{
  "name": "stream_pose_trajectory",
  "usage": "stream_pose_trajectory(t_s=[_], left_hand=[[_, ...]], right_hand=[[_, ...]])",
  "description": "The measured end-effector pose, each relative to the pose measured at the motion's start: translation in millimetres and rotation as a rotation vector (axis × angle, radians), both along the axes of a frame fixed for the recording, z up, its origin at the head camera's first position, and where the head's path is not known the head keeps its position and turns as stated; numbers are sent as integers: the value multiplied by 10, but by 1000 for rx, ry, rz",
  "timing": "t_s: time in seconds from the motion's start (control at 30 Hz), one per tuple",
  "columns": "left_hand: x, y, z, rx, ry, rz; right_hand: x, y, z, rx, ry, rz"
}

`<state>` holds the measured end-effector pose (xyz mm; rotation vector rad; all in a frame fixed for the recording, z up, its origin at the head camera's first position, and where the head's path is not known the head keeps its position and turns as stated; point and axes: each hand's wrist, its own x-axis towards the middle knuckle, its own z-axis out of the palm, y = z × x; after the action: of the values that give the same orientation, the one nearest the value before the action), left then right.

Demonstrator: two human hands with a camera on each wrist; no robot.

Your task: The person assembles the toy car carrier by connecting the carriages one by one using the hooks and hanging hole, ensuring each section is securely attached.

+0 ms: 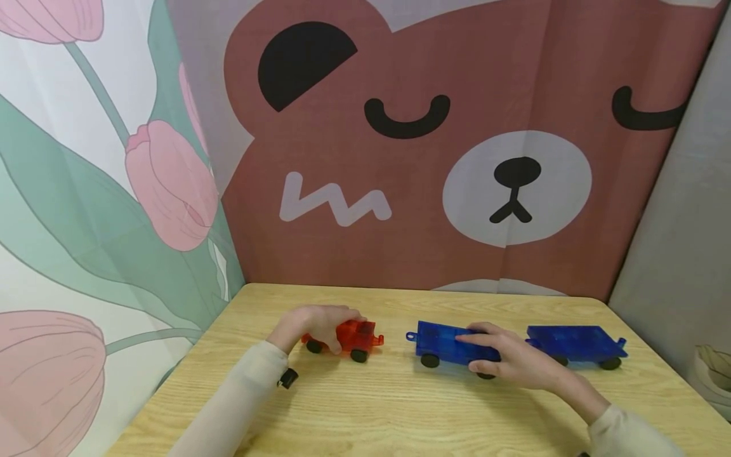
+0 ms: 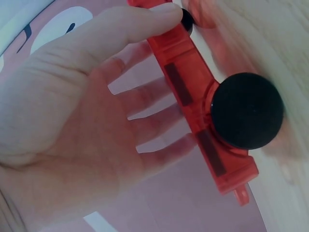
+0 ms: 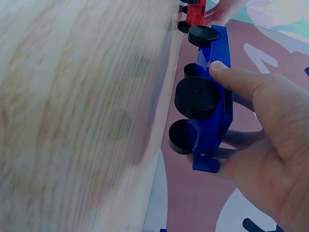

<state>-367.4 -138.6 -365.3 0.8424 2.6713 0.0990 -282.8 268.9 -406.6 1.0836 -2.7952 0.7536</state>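
Red, see-through plastic with black round wheels (image 1: 359,355): that is the small toy car (image 1: 355,335) on the left side of the table as I look through the head camera. My left hand (image 1: 315,325) grips it, the thumb clamped on the near side and the four fingers against the far side; the left wrist view shows gaps between those fingers. A red hook (image 1: 379,341) sticks out from the car's right end.

To its right, my right hand (image 1: 522,362) holds a long, deep-blue translucent plastic flat wagon (image 1: 440,341), its thumb on the near long side and the fingers over the top and far side. The wagon's small blue ring (image 1: 411,337) points toward the red hook, near it but not touching. In the right wrist view a blue hook (image 3: 206,163) shows at the wagon's other end.

Just beyond my right hand stands a matching blue translucent trailer (image 1: 577,341), apart from the held one, with its own hook at the right end. Everything stands toward the far edge of a pale wood-grain table (image 1: 365,412). Behind hangs a reddish-brown bear-print cloth (image 1: 411,254); a pink-tulip curtain (image 1: 171,184) covers the left side.
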Motion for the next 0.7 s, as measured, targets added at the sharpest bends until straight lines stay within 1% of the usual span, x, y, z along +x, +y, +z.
stream_pose_trajectory(t_s=[0.1,0.2,0.43,0.57,0.7], left_hand=[[14,20,-13,-4,9,-2],[22,39,-23,-13,26,-25],[26,69,-60,-9,24,-33],[22,80,-62,-14,28,-41],[18,91,-62,-33,40,-34]], right_hand=[[17,-36,-2,0,7,3],[27,-64,-14,10,13,5],[35,-88,-48,33,11,3],[38,-94,-55,44,-2,10],[40,-102,-49,44,-21,19]])
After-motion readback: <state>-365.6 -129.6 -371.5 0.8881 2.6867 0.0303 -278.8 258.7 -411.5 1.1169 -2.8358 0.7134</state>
